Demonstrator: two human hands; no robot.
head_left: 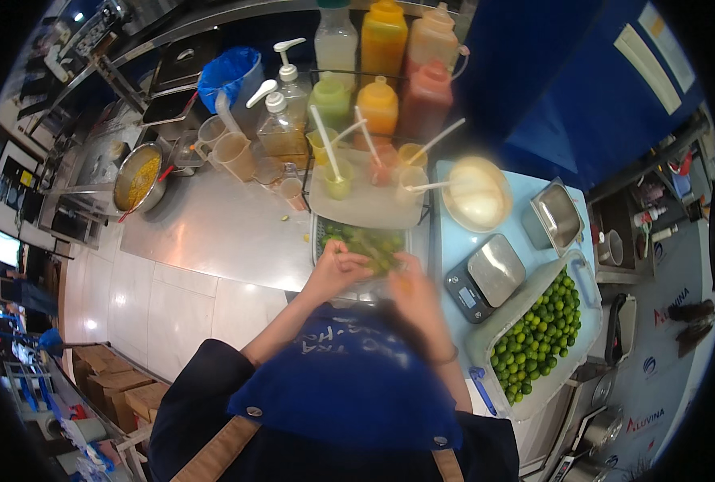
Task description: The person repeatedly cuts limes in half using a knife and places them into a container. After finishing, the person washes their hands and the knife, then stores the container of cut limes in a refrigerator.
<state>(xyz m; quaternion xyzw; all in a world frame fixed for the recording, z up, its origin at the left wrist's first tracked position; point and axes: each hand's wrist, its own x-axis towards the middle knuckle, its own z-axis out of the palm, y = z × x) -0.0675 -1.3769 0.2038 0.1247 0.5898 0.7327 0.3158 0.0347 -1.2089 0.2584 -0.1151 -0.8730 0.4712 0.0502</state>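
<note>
My left hand [341,268] is over the near side of a container of green pieces [363,244], fingers curled at its left part. My right hand [410,280] is blurred, at the container's near right side. Whether either hand holds something is hidden by the fingers and blur. The green pieces look like cut limes, partly under a pale board [363,208] that bears small cups with white sticks, such as a green cup [338,184]. To the right, a digital kitchen scale [499,271] lies on a light blue board [448,241].
A clear bin [484,337] of whole limes [538,331] stands at right, near a steel pan [555,217] and a round bowl [478,193]. Squeeze bottles [377,108] and pump bottles [282,129] line the back. Measuring jugs [234,158] and a steel bowl of yellow food [140,181] stand left.
</note>
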